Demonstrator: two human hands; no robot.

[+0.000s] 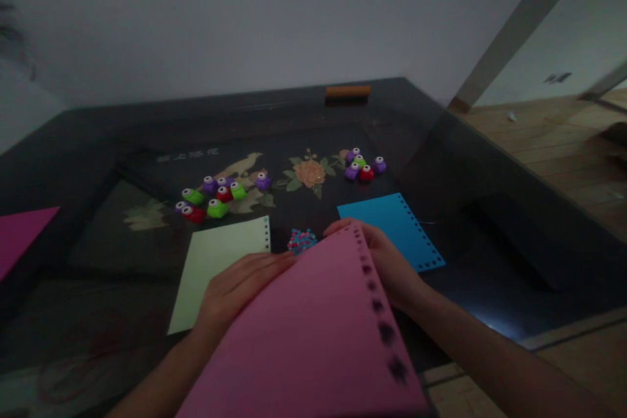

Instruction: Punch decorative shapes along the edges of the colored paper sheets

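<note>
- Tabletop [294,114], one, dark and glossy, was printed with a peach rose, leaves, a pale bird and a short row of characters.
- Pink sheet [313,333], one, was raised above the near part of the table, between the two hands and tilted; it looked smooth and matte, with a single row of dark, blurred holes down its right edge.
- Three more sheets lay flat: a pale green sheet [218,261] and a blue sheet [392,228], both rectangular with punched right edges, and a magenta sheet [22,232] cut off at the left.
- Black slab [516,238], one, flat and oblong, rested on the right.
- Two hands: the right hand [377,251] was clamped on the pink sheet's far corner, fingers bent around it; the left hand [245,287] touched its left edge, thumb hidden, so I could not tell whether it gripped.
- Orange-brown bar [347,93], one, sat near the far edge.
- Speckled cluster [302,240], one, bumpy, in pink, blue and white, lay just beyond the pink sheet.
- Fourteen rounded, shiny one-eyed toys: nine in the left group [217,209], five in the right group [366,173], coloured purple, green and red.
</note>
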